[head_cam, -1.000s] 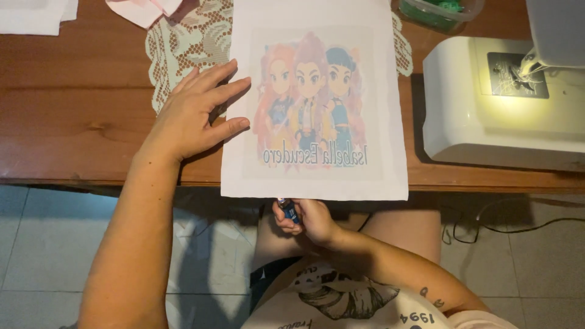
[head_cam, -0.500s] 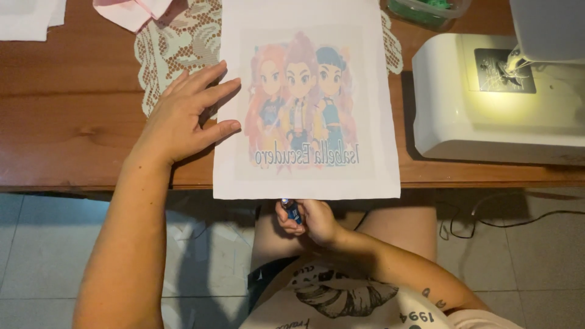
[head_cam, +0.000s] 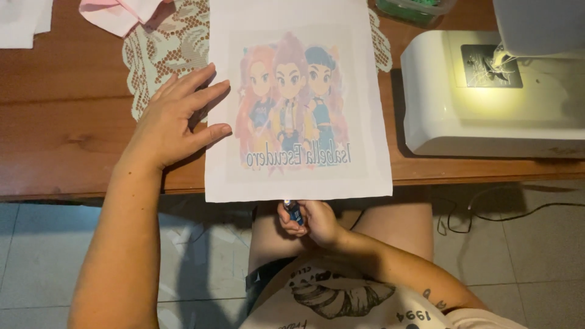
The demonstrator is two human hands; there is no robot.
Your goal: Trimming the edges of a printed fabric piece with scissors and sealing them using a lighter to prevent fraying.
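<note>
Printed sheet [head_cam: 298, 103], thin, limp and light; overhung the near table [head_cam: 55, 134] edge.
Left hand [head_cam: 173, 119] lay flat, fingers spread, on its left margin; right hand [head_cam: 311, 220] closed around a small blue object [head_cam: 294, 212] below. Best held by margins.

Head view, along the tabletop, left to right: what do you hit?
White cloth → pink fabric → lace doily → left hand → printed sheet with three cartoon figures → white sewing machine.

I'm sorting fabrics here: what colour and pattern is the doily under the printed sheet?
Head view: the cream lace doily has an openwork honeycomb-and-leaf pattern.
</note>
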